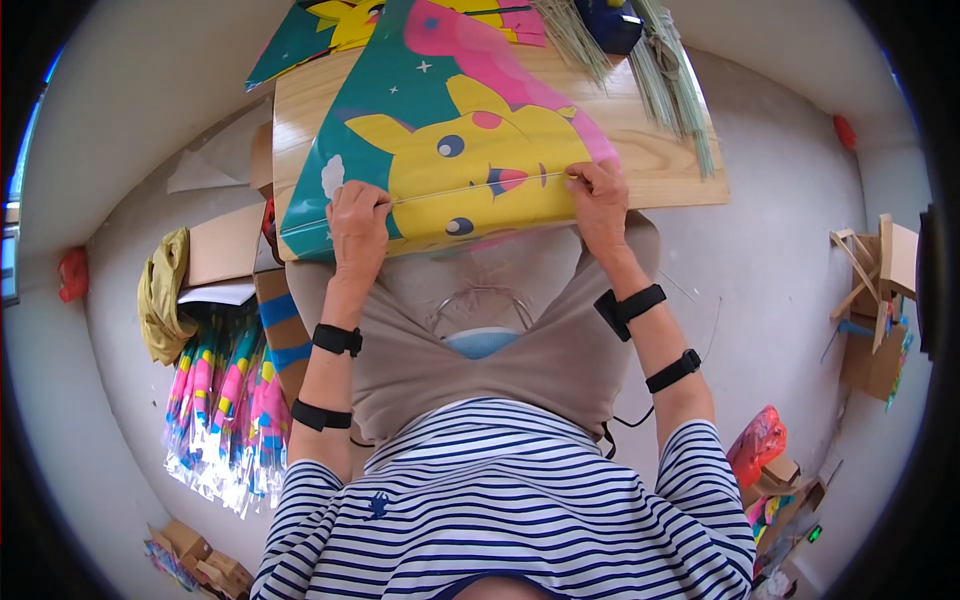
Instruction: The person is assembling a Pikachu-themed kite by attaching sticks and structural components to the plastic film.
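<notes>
A large printed kite sheet (pixel 420 150), teal, pink and yellow with a cartoon animal face, lies over the wooden table and hangs past its near edge above my lap. Across its near part runs a thin pale line (pixel 480 186), a rod or cord; I cannot tell which. My left hand (pixel 358 225) is closed at the left part of this line, thumb and fingers pinching the sheet there. At the right, my right hand (pixel 603 208) pinches the sheet near its pink edge, by the other end of the line. The fingertips' exact hold is partly hidden.
More printed sheets (pixel 350 25) lie at the table's far left. Bundles of thin pale green sticks (pixel 670 90) and a dark blue object (pixel 608 25) are at the far right of the wooden table (pixel 650 185). Packaged colourful bundles (pixel 225 400) and cardboard boxes (pixel 228 245) stand left.
</notes>
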Demonstrator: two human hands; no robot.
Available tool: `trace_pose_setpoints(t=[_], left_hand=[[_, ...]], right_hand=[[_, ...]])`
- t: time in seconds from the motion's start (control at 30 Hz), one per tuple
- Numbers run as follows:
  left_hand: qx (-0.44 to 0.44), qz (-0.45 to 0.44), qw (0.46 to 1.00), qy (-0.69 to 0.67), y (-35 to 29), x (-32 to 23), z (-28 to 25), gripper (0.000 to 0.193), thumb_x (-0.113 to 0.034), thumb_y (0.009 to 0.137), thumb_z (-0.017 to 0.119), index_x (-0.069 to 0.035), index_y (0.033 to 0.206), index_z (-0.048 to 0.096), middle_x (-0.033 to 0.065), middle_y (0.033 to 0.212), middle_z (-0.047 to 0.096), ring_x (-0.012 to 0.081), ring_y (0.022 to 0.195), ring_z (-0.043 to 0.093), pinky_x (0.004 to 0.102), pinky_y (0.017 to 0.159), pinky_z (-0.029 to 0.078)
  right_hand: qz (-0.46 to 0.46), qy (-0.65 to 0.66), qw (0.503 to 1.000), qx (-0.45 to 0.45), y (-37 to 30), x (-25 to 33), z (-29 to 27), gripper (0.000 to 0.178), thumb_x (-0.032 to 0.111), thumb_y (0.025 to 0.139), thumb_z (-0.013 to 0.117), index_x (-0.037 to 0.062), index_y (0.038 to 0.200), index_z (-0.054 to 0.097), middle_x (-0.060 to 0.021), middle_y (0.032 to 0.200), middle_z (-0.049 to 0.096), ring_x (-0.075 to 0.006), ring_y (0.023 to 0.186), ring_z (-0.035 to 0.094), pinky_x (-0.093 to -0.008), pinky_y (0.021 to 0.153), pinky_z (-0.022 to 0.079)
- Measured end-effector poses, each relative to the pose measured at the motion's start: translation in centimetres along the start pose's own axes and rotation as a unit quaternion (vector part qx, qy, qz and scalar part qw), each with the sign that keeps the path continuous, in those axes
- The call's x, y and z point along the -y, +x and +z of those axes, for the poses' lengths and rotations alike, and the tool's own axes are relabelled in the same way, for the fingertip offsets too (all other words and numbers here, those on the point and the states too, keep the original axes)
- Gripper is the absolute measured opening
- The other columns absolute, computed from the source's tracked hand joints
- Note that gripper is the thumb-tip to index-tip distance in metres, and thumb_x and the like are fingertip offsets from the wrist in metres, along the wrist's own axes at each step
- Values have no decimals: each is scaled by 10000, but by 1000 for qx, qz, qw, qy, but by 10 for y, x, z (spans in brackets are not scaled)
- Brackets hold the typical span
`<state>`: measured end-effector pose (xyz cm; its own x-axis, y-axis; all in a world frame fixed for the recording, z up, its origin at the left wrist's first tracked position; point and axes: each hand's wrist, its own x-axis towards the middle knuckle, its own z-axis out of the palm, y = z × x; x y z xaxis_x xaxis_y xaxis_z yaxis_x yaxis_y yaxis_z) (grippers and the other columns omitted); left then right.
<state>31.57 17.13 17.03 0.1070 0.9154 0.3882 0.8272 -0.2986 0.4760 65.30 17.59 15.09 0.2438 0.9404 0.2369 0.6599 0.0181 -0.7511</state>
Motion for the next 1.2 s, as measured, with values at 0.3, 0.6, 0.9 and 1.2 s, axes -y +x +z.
trace_pose_setpoints(t=[0.3,0.6,0.9,1.2], left_hand=[[-1,-1,1000,-8,0,0,0,78,-38,772,689,-73,815,635,56,878,580,280,919,563,403,809,397],[8,-11,1000,-21,1,-6,1,71,-45,782,694,-74,825,646,63,888,585,289,923,559,409,817,397],[7,-13,1000,-24,-2,2,-3,68,-47,781,698,-72,803,638,62,883,584,285,926,560,412,821,397],[7,-9,1000,-28,1,-5,2,83,-56,781,708,-71,820,636,61,880,579,288,917,558,417,823,399]], right_hand=[[25,13,1000,13,-3,7,-1,155,19,770,715,61,916,746,-76,832,614,-229,772,623,-336,718,491],[20,34,999,14,-4,5,0,173,19,778,723,63,944,749,-78,832,625,-219,757,638,-322,715,499],[15,19,1000,18,-5,6,-2,180,5,781,719,58,950,745,-71,831,615,-203,751,629,-316,714,496],[17,17,999,25,-5,10,-4,177,-2,783,712,56,948,742,-70,838,618,-199,754,629,-313,713,496]])
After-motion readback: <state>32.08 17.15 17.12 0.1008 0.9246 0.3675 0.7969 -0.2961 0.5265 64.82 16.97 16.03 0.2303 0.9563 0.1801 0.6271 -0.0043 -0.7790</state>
